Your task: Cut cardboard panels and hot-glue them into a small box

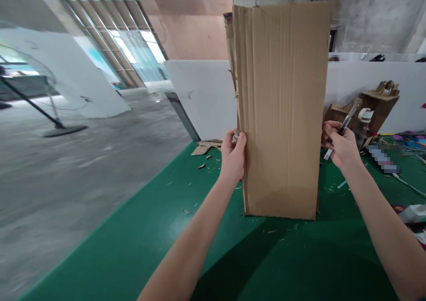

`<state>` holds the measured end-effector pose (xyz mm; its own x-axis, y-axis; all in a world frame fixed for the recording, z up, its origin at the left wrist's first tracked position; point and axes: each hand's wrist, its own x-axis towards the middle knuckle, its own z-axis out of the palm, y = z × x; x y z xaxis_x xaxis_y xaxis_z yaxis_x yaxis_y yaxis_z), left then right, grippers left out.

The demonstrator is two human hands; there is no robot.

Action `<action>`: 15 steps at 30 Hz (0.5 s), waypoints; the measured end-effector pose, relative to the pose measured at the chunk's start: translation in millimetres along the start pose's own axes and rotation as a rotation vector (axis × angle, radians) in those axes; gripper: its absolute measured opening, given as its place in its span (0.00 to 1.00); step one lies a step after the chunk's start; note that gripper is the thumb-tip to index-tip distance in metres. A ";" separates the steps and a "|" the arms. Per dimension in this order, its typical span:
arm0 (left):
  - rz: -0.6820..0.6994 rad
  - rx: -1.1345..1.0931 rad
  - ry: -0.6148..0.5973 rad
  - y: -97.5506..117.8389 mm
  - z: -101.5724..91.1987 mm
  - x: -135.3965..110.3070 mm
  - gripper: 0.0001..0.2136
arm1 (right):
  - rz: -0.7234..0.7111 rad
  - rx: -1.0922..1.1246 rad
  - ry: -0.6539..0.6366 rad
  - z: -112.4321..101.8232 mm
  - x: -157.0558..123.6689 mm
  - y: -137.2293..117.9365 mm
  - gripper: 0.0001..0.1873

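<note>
A tall brown cardboard piece [282,114], box-like with ridged, rough left edges, stands upright on the green table [159,230]. My left hand [234,154] is closed on its left edge, thumb towards me, and a small greyish bit shows at the fingertips. At the right edge is my right hand [340,143], its fingers curled and partly hidden by the cardboard. It holds a slim pen-like tool [350,115] tilted between thumb and fingers, with a flat pale end below the hand; the exact kind is unclear.
Cardboard scraps [203,149] lie behind my left hand. To the right are a brown cardboard construction [379,108], a clear bottle with a white cap [366,115], a blurred-out device [382,159] with a cable, and a white object [413,213]. A white partition [203,97] stands behind.
</note>
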<state>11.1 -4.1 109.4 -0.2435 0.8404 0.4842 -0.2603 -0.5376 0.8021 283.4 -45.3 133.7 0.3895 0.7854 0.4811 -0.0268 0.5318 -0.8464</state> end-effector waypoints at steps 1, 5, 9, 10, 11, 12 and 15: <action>-0.001 0.002 0.005 1.1 0.9 -0.9 0.19 | -0.044 -0.058 0.044 -3.6 2.5 0.9 0.15; 0.001 0.012 0.012 5.7 4.7 -3.6 0.19 | -0.051 -0.140 0.069 -11.4 4.8 -4.7 0.18; 0.013 0.032 0.019 11.3 6.3 -3.8 0.20 | 0.115 -0.015 -0.182 -3.6 -5.5 -13.7 0.25; 0.016 0.042 0.032 13.0 6.6 -3.9 0.20 | 0.116 -0.015 -0.201 -0.7 -8.3 -14.5 0.25; 0.015 0.047 0.043 14.8 7.0 -4.3 0.20 | 0.104 -0.018 -0.204 2.1 -10.6 -14.7 0.26; 0.007 0.045 0.048 16.5 7.8 -5.0 0.21 | 0.081 -0.021 -0.200 4.5 -12.3 -14.3 0.26; -0.015 0.017 0.032 20.2 12.3 -9.9 0.20 | -0.005 -0.015 -0.185 8.4 -13.5 -11.9 0.26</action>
<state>19.7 -22.4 125.1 -0.2700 0.8455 0.4608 -0.2481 -0.5235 0.8151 270.7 -59.6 139.2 0.2133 0.8285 0.5178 -0.0112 0.5320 -0.8467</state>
